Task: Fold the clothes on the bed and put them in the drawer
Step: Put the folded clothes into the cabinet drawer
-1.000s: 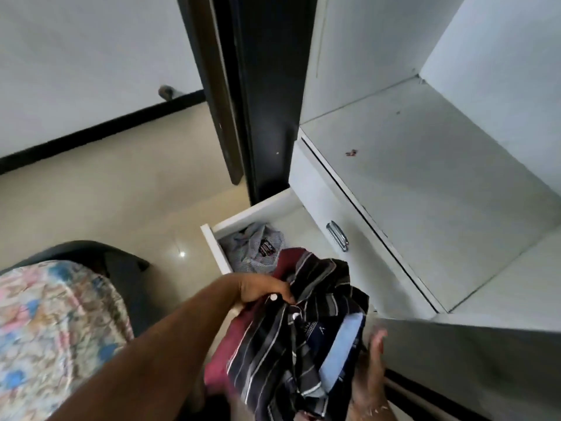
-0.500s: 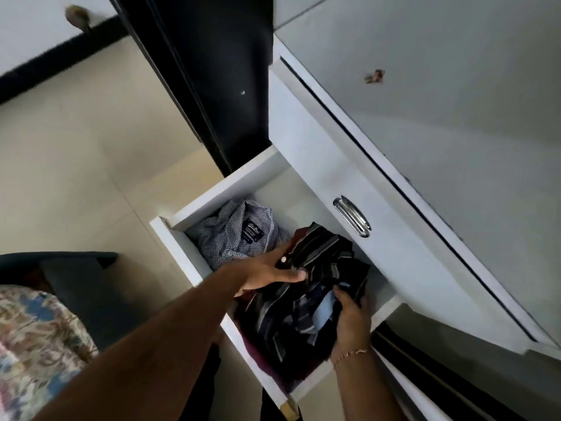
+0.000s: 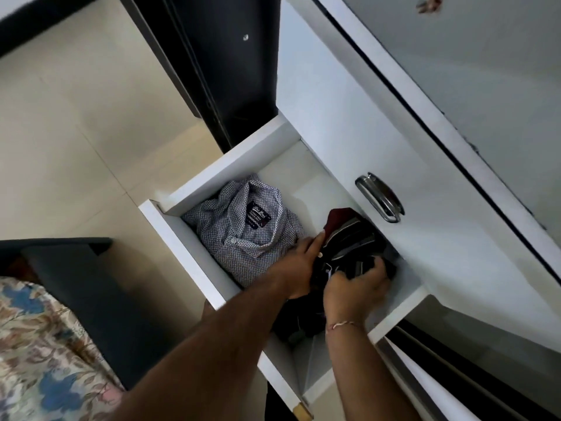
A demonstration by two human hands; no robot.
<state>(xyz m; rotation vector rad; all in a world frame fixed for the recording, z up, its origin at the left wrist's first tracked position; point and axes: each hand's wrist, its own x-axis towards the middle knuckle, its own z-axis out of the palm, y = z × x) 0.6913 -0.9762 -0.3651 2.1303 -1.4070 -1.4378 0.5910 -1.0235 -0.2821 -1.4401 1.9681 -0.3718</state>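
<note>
Striped dark shirt point(image 3: 349, 238), folded into a bundle with a maroon part showing at its far end, lies inside the open white drawer point(image 3: 212, 174), on the side nearest the drawer above with the metal handle point(image 3: 379, 197). Both hands are on it. The left hand point(image 3: 300, 262) rests on the bundle's near-left edge with its forefinger stretched straight along the cloth; how its other fingers lie is hidden by the hand itself. The right hand point(image 3: 355, 288) has its fingers curled over the bundle's right end, its grip closed on the fabric; a thin bracelet sits at that wrist. The shirt's lower half is lost in shadow beneath the two forearms, so its outline there cannot be made out.

Just beside it, in the drawer's left part, lies a small-checked grey shirt point(image 3: 243, 232), collar up, with a dark label inside the neck; its print is too small to read. The two shirts appear to touch where the left hand lies.

Above the drawers runs a pale grey wardrobe shelf point(image 3: 485, 71), cut off at the frame's right edge. A black wardrobe door point(image 3: 230, 56) stands to the left. The floor point(image 3: 76, 117) is cream tile. At lower left, a floral bedsheet point(image 3: 36, 344) on a dark bed frame point(image 3: 91, 293) is cut off by the picture's edge.
</note>
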